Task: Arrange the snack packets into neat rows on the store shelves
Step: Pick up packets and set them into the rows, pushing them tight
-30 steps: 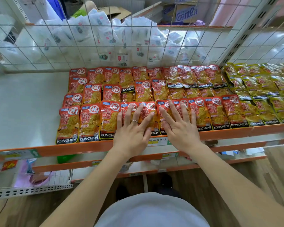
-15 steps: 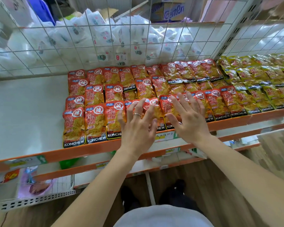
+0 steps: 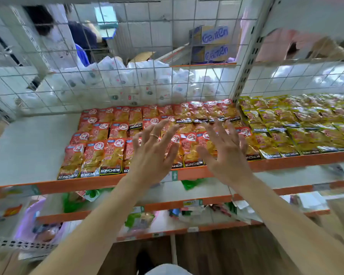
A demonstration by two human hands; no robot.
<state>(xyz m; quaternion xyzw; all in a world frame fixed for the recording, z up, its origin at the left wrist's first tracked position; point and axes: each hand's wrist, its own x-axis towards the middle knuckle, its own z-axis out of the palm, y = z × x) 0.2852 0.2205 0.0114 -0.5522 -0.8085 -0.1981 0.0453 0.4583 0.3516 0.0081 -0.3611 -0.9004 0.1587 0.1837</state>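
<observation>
- The shelf (image 3: 28,147) is bare white at its left; I judge that room is kept for more rows.
- Red packets (image 3: 111,153) lie flat in overlapping rows, labels toward the lip (image 3: 87,182), so the brand reads from the aisle.
- I have the left hand (image 3: 153,155) over the front red row, fingers straight and spread, holding nothing.
- The right hand (image 3: 226,157), near it but apart, is spread and empty too; blur hides whether either touches a packet.
- Yellow packets (image 3: 298,128) fill the next bay in rows.
</observation>
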